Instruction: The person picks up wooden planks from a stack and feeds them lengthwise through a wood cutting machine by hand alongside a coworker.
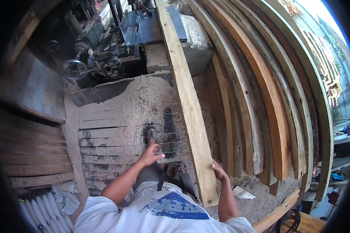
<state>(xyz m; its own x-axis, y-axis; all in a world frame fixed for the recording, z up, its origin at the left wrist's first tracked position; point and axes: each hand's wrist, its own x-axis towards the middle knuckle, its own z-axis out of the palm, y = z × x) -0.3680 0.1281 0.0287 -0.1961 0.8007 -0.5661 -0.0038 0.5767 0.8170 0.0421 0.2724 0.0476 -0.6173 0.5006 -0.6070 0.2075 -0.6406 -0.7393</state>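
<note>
- A white shirt [116, 215] with blue print is filling the bottom centre, nearest the camera.
- A long, pale wooden plank [188, 105] is running from the lower centre up to the top edge of the frame, its near end lying just in front of the shirt.
- The right hand [220, 171] is touching the plank's right edge near that end, its thumb showing at the edge; the other fingers are partly hidden, so whether they are gripping underneath, I cannot tell.
- The left hand [151, 156] is hanging with its fingers parted and holding nothing, left of the plank and apart from it.
- At lower left, white sacks [46, 213] are lying below a stack of boards [37, 155].
- 1 sandalled foot [150, 136] is standing on the slatted floor [97, 136], where sawdust [144, 91] is spreading.
- Thick, rough-edged beams [278, 143] are lying side by side across the right half.
- Farther off, at upper centre, a dark metal machine table [144, 31] is sitting beneath the plank; a handwheel [75, 69] is showing at upper left.
</note>
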